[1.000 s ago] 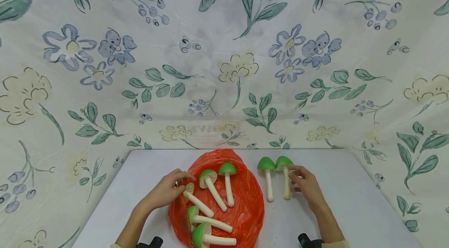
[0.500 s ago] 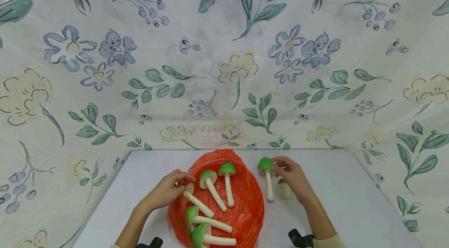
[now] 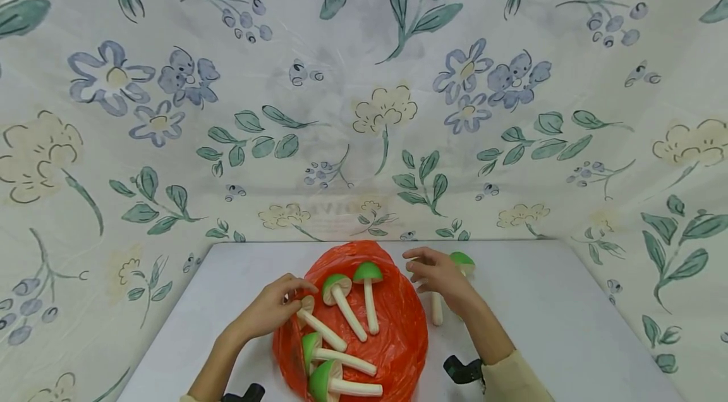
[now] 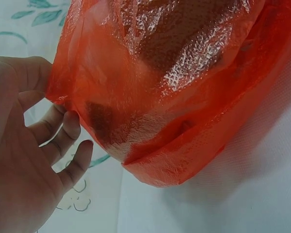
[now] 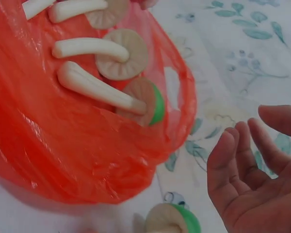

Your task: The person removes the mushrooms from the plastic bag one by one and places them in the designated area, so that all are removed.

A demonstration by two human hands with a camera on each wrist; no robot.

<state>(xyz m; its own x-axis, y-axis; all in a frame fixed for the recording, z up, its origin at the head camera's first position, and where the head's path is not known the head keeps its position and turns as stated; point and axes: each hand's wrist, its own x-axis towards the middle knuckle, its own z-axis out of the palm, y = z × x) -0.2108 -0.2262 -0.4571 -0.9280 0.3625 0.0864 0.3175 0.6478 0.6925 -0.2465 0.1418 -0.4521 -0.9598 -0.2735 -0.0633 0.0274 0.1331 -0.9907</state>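
Observation:
A red plastic bag (image 3: 400,326) lies with its mouth spread wide in the head view. Inside are several toy mushrooms (image 3: 368,301) with green caps and pale stems. My left hand (image 3: 270,307) pinches the bag's left edge between thumb and finger; the left wrist view shows the film (image 4: 97,87) drawn up at the fingertips. My right hand (image 3: 439,279) hovers by the bag's right rim, its bent fingers (image 5: 223,155) apart with nothing between them. Beneath it, a mushroom's stem (image 3: 436,310) shows, its cap hidden by the hand in the head view.
Another mushroom (image 3: 462,261) lies to the right of the bag, partly covered by the right forearm. All this is on a white table (image 3: 580,326), with a floral sheet (image 3: 387,155) hanging behind it.
My right hand has moved left, from the outermost mushroom across the nearer one toward the bag's rim. The left hand keeps its hold on the bag, and the mushrooms have not moved.

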